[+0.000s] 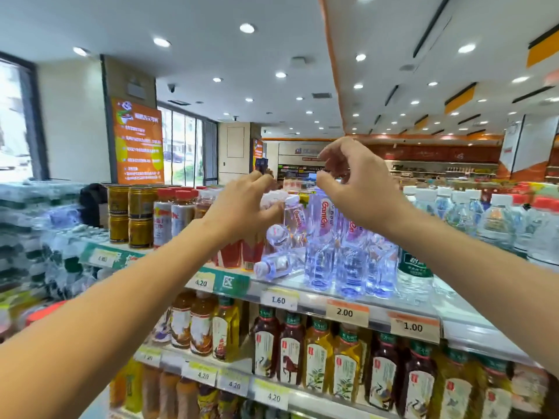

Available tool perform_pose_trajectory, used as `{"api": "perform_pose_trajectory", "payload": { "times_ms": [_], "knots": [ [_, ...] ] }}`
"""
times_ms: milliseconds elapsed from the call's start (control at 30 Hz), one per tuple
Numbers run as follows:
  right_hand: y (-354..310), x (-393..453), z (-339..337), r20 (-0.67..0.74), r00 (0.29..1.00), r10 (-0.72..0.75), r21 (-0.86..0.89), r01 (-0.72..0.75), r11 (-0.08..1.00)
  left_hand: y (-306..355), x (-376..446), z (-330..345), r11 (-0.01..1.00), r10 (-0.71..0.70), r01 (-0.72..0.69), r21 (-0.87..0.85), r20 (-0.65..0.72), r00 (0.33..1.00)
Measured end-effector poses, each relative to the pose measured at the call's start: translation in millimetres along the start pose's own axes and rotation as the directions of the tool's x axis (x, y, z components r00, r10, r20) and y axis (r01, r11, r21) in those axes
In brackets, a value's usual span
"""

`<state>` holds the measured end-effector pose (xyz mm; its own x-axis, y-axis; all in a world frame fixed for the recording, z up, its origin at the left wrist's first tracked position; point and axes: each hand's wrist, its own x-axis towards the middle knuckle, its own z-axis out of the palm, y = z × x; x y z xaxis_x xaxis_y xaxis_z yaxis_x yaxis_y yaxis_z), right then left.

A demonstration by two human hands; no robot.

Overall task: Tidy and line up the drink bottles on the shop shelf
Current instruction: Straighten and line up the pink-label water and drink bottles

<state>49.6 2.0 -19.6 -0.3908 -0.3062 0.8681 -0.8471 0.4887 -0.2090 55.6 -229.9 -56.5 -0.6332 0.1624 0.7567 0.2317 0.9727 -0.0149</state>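
Clear, purple-tinted water bottles [320, 255] with pink lettering stand bunched on the top shelf [314, 293]. One small bottle [272, 266] lies on its side at the shelf front, and another [278, 234] lies behind it with its end toward me. A third [295, 219] leans over beside my left hand [242, 207]. That hand is closed around a pale, clear small bottle [273, 195], mostly hidden by the fingers. My right hand [357, 182] hovers just above the tall bottles with its fingers curled apart, holding nothing.
Gold cans [130, 216] and red-capped bottles [174, 216] stand to the left, and red cartons [239, 252] sit under my left wrist. Large water jugs [496, 222] fill the right. Tea bottles [317, 358] line the lower shelf behind price tags [344, 313].
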Motion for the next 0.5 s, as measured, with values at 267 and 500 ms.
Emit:
{"api": "perform_pose_trajectory", "payload": {
  "times_ms": [267, 500],
  "knots": [
    [-5.8, 52.3, 70.7, 0.159, 0.983, 0.095, -0.206, -0.062, 0.977, -53.2, 16.8, 24.7, 0.981, 0.141, -0.170, 0.096, 0.257, 0.956],
    [6.9, 77.5, 104.1, 0.163, 0.956, 0.243, -0.442, -0.150, 0.885, -80.5, 37.3, 61.7, 0.917, 0.352, -0.389, 0.087, 0.280, 0.893]
  ]
}}
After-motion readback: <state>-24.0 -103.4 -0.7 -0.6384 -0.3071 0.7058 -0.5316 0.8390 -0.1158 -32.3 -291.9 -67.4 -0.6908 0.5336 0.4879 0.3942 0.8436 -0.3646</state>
